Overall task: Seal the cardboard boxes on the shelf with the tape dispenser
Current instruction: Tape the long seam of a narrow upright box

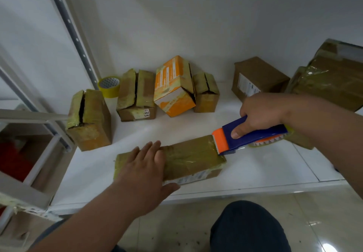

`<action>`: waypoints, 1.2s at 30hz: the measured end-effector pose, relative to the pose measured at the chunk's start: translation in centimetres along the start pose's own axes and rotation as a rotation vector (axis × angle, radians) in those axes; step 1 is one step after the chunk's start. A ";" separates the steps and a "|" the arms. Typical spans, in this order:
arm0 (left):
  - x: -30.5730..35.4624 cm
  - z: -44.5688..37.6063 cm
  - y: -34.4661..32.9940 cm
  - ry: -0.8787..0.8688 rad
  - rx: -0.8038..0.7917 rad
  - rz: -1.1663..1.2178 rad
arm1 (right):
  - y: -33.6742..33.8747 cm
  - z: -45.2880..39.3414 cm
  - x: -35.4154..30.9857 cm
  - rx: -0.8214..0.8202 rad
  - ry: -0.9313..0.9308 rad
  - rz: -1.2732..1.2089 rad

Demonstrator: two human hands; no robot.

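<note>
The white metal shelf (255, 175) carries a flat brown cardboard box (196, 159) near its front edge, several small taped brown cardboard boxes (89, 120) behind, a tilted orange-and-white carton (173, 86), a yellow tape roll (109, 86) and larger brown cartons (257, 75) at the right.

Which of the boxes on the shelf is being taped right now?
The flat box at the shelf's front edge: the left hand presses on it while the right hand holds the tape dispenser against its far end. No hand touches the others.
</note>
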State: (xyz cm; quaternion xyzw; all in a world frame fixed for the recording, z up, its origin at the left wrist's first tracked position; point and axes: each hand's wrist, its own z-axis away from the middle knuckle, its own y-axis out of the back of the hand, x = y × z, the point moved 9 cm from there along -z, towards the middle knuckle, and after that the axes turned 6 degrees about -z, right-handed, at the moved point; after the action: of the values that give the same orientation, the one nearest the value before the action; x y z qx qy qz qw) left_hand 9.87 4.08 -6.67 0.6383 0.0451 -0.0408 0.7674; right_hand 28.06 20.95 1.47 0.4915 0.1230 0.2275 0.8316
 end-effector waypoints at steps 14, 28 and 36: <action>3.7 -4.3 -1.3 -0.143 0.041 -0.119 | -0.5 0.1 0.6 -0.006 0.003 -0.085; 3.5 -3.4 -1.4 -0.153 -0.038 -0.062 | -4.0 0.4 -1.2 -0.110 0.067 -0.284; 3.3 -3.1 -1.8 -0.153 -0.082 -0.037 | -5.0 0.8 -0.1 -0.174 0.066 -0.427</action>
State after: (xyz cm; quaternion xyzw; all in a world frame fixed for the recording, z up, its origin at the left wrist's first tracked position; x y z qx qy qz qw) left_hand 12.90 6.79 -9.43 0.6005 -0.0002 -0.1016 0.7931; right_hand 29.60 18.22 -2.54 0.3732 0.2310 0.0722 0.8956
